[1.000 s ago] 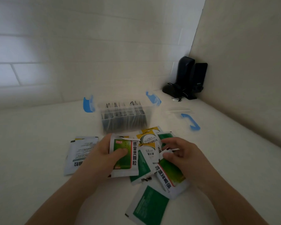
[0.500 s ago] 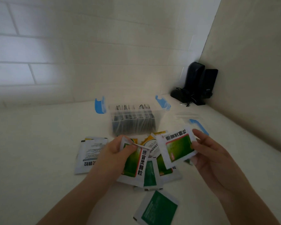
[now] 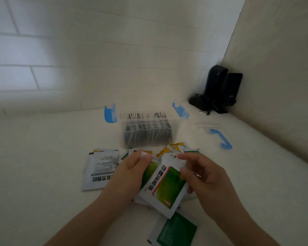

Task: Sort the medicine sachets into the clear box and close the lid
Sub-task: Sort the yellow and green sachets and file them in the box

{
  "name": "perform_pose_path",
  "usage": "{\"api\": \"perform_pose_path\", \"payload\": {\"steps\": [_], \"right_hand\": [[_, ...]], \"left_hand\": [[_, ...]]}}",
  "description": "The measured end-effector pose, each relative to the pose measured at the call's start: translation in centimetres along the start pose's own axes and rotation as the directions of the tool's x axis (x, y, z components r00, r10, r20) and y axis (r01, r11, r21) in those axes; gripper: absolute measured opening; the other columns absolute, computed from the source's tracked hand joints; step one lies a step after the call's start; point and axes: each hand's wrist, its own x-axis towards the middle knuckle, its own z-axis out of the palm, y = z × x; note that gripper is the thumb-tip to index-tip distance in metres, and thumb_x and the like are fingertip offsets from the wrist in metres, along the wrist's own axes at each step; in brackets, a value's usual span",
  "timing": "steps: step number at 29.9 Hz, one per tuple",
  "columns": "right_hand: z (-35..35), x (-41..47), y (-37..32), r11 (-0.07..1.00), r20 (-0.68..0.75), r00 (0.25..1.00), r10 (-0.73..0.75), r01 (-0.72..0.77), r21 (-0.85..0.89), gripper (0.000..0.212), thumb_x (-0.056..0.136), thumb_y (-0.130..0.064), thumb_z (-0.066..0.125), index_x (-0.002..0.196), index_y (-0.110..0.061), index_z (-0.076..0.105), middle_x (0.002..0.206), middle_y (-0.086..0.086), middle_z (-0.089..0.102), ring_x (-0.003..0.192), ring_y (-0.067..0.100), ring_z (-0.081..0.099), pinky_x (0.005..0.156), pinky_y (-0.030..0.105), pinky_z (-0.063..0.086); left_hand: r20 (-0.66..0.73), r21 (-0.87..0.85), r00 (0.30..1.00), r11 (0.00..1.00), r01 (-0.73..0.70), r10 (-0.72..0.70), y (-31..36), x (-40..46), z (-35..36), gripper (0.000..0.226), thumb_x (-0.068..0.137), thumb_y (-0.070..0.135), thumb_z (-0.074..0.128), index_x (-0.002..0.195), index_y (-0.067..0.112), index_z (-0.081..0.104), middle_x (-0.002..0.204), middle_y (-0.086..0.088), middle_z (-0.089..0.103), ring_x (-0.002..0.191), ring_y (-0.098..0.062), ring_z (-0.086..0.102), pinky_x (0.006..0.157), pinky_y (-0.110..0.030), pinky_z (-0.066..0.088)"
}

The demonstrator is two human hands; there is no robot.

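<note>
Green sachets, two hands, one clear box.
Left hand (image 3: 130,172) and right hand (image 3: 203,174) both pinch one green sachet (image 3: 164,189) above a loose pile; clear box (image 3: 148,132) behind, lid (image 3: 219,137) off, right.

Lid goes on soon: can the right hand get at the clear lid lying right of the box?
Probably yes. The clear lid lies bare, nothing between it and the right hand, though that hand grips a green sachet to drop first.

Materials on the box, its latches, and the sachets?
Clear box: looks like translucent hard plastic, since the dark packets inside show through. Blue latches: opaque glossy plastic. Green sachet in both hands: probably laminated film or foil, printed, slightly shiny; exact laminate unclear.
</note>
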Motion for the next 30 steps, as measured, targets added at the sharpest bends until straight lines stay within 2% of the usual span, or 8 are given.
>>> {"api": "perform_pose_path", "payload": {"steps": [4,6,8,11,15,20,26,30], "right_hand": [[-1.2,0.7,0.5,0.842,-0.016,0.964,0.266,-0.224,0.491,0.033,0.086,0.0,0.051,0.101,-0.025,0.065,0.064,-0.006,0.061,0.069,0.009,0.065,0.063,0.024,0.058],[-1.5,0.7,0.8,0.714,0.076,0.938,0.338,-0.308,0.628,0.035,0.084,0.004,0.048,0.105,-0.021,0.061,0.07,-0.007,0.069,0.076,0.012,0.068,0.069,0.026,0.059],[-1.3,0.6,0.9,0.761,0.153,0.921,0.358,-0.383,0.523,0.032,0.084,0.001,0.05,0.107,-0.017,0.063,0.09,0.0,0.075,0.088,0.017,0.069,0.071,0.027,0.058],[-1.0,0.5,1.1,0.862,0.124,0.919,0.374,-0.394,0.319,0.022,0.083,-0.012,0.057,0.102,-0.014,0.067,0.092,0.003,0.074,0.085,0.019,0.068,0.07,0.025,0.052],[-1.0,0.6,0.8,0.854,0.058,0.939,0.339,-0.333,0.4,0.02,0.068,-0.022,0.065,0.086,-0.014,0.071,0.079,0.005,0.071,0.066,0.015,0.059,0.056,0.023,0.049],[-0.1,0.3,0.3,0.83,0.12,0.93,0.348,-0.365,0.422,0.009,0.083,-0.011,0.057,0.085,-0.007,0.065,0.07,0.012,0.073,0.056,0.018,0.067,0.043,0.021,0.05],[1.2,-0.1,-0.7,0.825,0.271,0.904,0.33,-0.416,0.383,0.013,0.079,-0.013,0.063,0.089,-0.006,0.058,0.053,0.014,0.066,0.04,0.022,0.059,0.036,0.021,0.046],[1.3,-0.2,-0.9,0.833,0.379,0.862,0.336,-0.46,0.308,0.026,0.071,-0.021,0.066,0.093,-0.011,0.056,0.05,0.01,0.064,0.036,0.018,0.055,0.034,0.02,0.044]], "left_hand": [[-0.077,-0.073,0.997,0.997,0.019,-0.025,-0.2,0.6,-0.2,0.025,0.092,0.034,0.043,0.077,0.027,0.062,0.081,-0.01,0.069,0.075,-0.023,0.066,0.066,-0.037,0.054],[-0.101,-0.156,0.993,0.986,0.051,-0.067,-0.3,0.9,-0.4,0.022,0.092,0.028,0.045,0.079,0.024,0.063,0.072,-0.006,0.071,0.067,-0.02,0.067,0.064,-0.038,0.054],[-0.081,-0.231,0.99,0.969,0.093,-0.114,-0.4,1.1,-0.5,0.019,0.092,0.022,0.046,0.084,0.018,0.062,0.063,-0.003,0.072,0.059,-0.018,0.068,0.06,-0.037,0.055],[-0.07,-0.286,0.99,0.953,0.099,-0.124,-0.4,1.3,-0.7,0.017,0.091,0.018,0.047,0.086,0.012,0.062,0.062,-0.005,0.073,0.057,-0.019,0.069,0.059,-0.037,0.057],[-0.063,-0.377,0.993,0.923,0.073,-0.104,-0.3,1.5,-0.8,0.017,0.091,0.015,0.045,0.084,0.01,0.06,0.061,-0.003,0.072,0.061,-0.021,0.068,0.066,-0.041,0.056],[0.068,-0.517,0.998,0.855,0.048,-0.015,0.5,0.7,0.0,0.021,0.077,0.027,0.053,0.089,0.01,0.054,0.074,-0.005,0.075,0.068,-0.017,0.071,0.049,-0.026,0.056],[0.067,-0.231,0.987,0.964,-0.129,0.148,0.5,-0.4,0.5,0.057,0.05,0.052,0.07,0.101,0.031,0.053,0.095,-0.001,0.073,0.089,-0.02,0.069,0.077,-0.038,0.055],[0.024,-0.195,0.99,0.972,-0.133,0.141,0.6,-0.1,0.5,0.062,0.046,0.052,0.068,0.102,0.03,0.051,0.092,0.004,0.073,0.081,-0.014,0.071,0.065,-0.028,0.058]]}}
